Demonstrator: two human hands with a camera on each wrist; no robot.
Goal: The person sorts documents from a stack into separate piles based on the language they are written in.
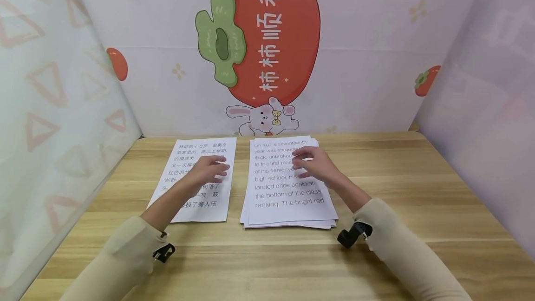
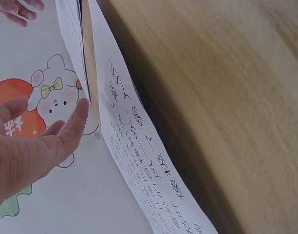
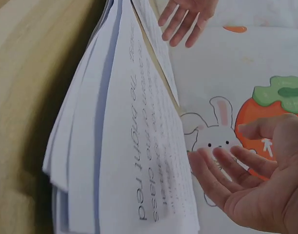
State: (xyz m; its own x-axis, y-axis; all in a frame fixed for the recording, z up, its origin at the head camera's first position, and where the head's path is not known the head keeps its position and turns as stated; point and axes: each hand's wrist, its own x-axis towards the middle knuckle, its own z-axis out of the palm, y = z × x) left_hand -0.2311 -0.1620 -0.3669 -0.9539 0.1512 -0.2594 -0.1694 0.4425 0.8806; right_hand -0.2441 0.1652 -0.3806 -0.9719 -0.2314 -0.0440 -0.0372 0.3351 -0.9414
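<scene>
Two piles of printed paper lie side by side on the wooden table. Over the sheet with Chinese text on the left hovers my left hand, fingers apart and loosely bent, holding nothing. To its right is a stack of paper with English text, its lower sheets sticking out unevenly at the near edge. My right hand hangs above this stack's right side, its fingers relaxed and nothing in them. In the right wrist view, the fanned edges of several sheets show beside the right hand.
The wooden table runs up to a white backdrop printed with a big persimmon and a rabbit. Patterned side walls close in the left and right. A narrow strip of table separates the two piles.
</scene>
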